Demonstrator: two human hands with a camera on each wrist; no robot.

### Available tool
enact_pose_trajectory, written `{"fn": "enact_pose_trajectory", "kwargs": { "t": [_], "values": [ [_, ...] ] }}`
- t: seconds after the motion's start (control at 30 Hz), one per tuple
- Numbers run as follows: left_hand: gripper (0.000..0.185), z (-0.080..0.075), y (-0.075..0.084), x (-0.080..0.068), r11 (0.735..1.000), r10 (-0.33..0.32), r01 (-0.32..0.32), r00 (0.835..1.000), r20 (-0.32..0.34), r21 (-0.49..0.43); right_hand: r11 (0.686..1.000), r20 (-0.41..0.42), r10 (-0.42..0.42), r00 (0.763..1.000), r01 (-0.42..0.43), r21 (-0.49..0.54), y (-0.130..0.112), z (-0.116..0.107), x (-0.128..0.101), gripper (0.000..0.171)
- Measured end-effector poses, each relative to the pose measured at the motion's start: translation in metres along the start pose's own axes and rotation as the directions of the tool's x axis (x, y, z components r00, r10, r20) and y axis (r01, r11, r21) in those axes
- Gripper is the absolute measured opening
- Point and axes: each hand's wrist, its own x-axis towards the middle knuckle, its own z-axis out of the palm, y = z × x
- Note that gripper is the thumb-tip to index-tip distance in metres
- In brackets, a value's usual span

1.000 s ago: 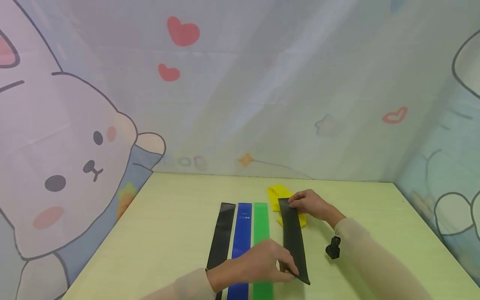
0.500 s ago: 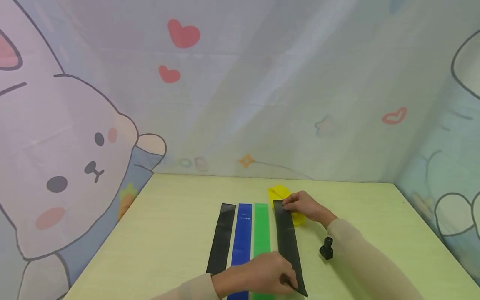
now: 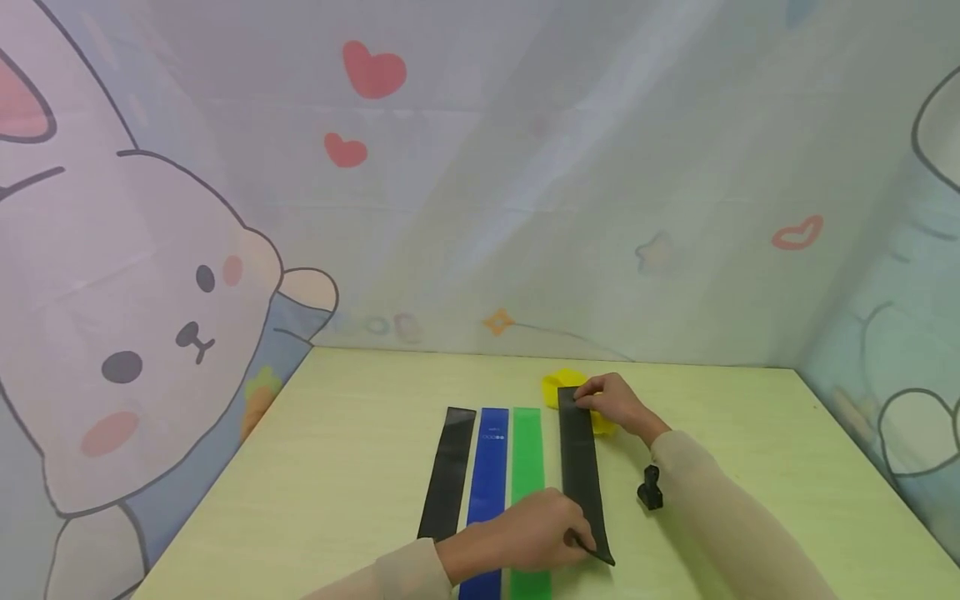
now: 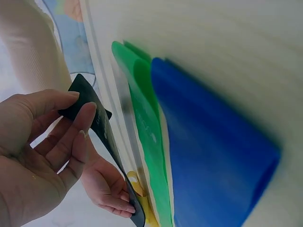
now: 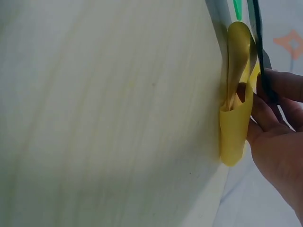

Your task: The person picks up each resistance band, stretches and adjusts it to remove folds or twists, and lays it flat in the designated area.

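Child's playroom: cartoon-rabbit wall sheets [image 3: 150,275] around pale table [image 3: 337,450]

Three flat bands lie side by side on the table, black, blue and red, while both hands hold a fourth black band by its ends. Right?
Not quite: in the head view the third flat band is green, not red. The black and blue ones are as stated, and the left hand and right hand hold the fourth black band.
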Motion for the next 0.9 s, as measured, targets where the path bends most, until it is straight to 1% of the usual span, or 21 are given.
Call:
{"fn": "enact_pose_trajectory", "kwargs": {
  "t": [0.1, 0.17, 0.27, 0.37, 0.43, 0.53, 0.67, 0.77, 0.9],
  "values": [
    [0.011, 0.001, 0.001, -0.001, 1.000, -0.015, 0.015, 1.000, 0.000, 0.007, 1.000, 0.006, -0.016, 1.000, 0.015, 0.001, 0.001, 0.000, -0.002, 0.009],
    [0.011, 0.002, 0.004, -0.002, 1.000, -0.010, 0.010, 1.000, 0.007, 0.012, 1.000, 0.016, -0.029, 0.999, 0.029, 0.009, 0.001, 0.001, -0.005, 0.008],
    [0.010, 0.001, 0.009, -0.004, 1.000, 0.013, -0.013, 1.000, 0.027, -0.001, 0.997, 0.049, -0.070, 0.996, 0.069, 0.031, -0.002, 0.003, -0.009, 0.009],
    [0.011, -0.001, 0.014, -0.006, 0.999, 0.046, -0.045, 0.998, 0.044, -0.011, 0.991, 0.096, -0.122, 0.988, 0.115, 0.068, -0.008, 0.005, -0.012, 0.011],
    [0.011, -0.002, 0.017, -0.007, 0.998, 0.061, -0.060, 0.997, 0.047, -0.014, 0.987, 0.137, -0.136, 0.981, 0.123, 0.103, -0.011, 0.006, -0.014, 0.011],
    [0.011, -0.002, 0.018, -0.007, 0.997, 0.071, -0.070, 0.996, 0.049, -0.018, 0.984, 0.212, -0.120, 0.970, 0.087, 0.156, -0.014, 0.007, -0.015, 0.011],
    [0.011, -0.001, 0.017, -0.007, 0.997, 0.075, -0.074, 0.996, 0.052, -0.032, 0.985, 0.282, -0.094, 0.955, 0.048, 0.164, -0.012, 0.008, -0.016, 0.009],
    [0.011, 0.000, 0.016, -0.007, 0.997, 0.066, -0.063, 0.996, 0.062, -0.054, 0.989, 0.290, -0.087, 0.953, 0.047, 0.141, -0.009, 0.007, -0.016, 0.008],
    [0.011, 0.001, 0.015, -0.007, 0.997, 0.058, -0.054, 0.996, 0.072, -0.063, 0.995, 0.264, -0.070, 0.962, 0.049, 0.084, -0.006, 0.004, -0.015, 0.008]
  ]
}}
